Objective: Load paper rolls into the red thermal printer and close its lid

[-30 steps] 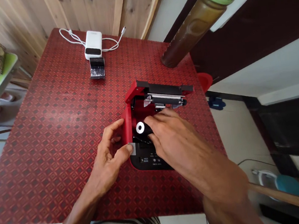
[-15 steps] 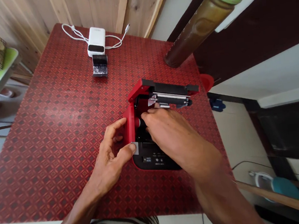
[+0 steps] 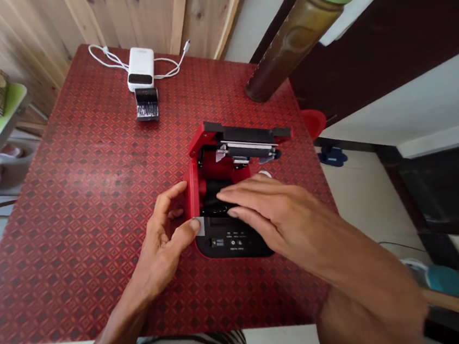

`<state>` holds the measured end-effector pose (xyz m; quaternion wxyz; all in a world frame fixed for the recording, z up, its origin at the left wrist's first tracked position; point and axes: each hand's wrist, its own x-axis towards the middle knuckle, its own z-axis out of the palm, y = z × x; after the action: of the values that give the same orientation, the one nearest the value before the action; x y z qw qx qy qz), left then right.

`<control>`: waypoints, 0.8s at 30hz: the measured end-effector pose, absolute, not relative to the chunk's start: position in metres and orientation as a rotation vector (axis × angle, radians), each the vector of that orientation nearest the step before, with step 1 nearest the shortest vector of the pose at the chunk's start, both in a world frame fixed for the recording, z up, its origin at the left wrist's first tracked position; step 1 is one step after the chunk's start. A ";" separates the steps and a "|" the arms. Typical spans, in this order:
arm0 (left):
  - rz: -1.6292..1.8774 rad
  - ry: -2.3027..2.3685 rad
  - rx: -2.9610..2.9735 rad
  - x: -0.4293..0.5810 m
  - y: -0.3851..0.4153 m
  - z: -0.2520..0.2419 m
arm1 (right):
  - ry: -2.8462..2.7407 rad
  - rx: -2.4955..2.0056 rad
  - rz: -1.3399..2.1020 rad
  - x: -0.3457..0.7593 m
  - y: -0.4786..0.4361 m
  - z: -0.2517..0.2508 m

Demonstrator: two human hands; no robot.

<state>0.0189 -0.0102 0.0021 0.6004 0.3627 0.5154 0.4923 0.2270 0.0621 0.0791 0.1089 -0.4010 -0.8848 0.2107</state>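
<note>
A red and black label printer [image 3: 233, 245] sits on the table with its lid [image 3: 246, 136] raised. Inside its bay lies a black roll [image 3: 213, 187]. My left hand [image 3: 166, 241] grips the printer's left side, thumb on the front corner by a grey patch and fingers along the red wall. Over the right part of the bay is my right hand [image 3: 270, 206], palm down with fingers stretched out. Its fingertips are at the black roll; whether they press on it I cannot tell. This hand covers the bay's right end.
Further back on the red patterned table [image 3: 94, 208] are a white power bank [image 3: 141, 66] with a white cable and a small black roll [image 3: 147, 104] with a loose end. A tall brown bottle [image 3: 282, 51] with a green top stands at the back right.
My right hand has drawn back from deep in the bay and straightened its fingers, so the black roll shows. My left hand keeps its hold. The view has shifted slightly.
</note>
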 end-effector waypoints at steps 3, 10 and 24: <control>1.171 1.184 0.866 0.020 -0.010 0.001 | -2.571 -1.107 0.607 0.231 0.059 0.078; 1.200 1.181 0.908 0.020 -0.008 0.001 | -2.593 -1.060 0.632 0.230 0.065 0.073; 1.189 1.276 0.926 0.015 -0.010 0.006 | -2.391 -1.054 0.544 0.232 0.057 0.062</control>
<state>0.0153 -0.0098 0.0056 0.5509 0.3914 0.5391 0.5027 0.2323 0.0575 0.0615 0.2341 -0.3839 -0.8709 0.1983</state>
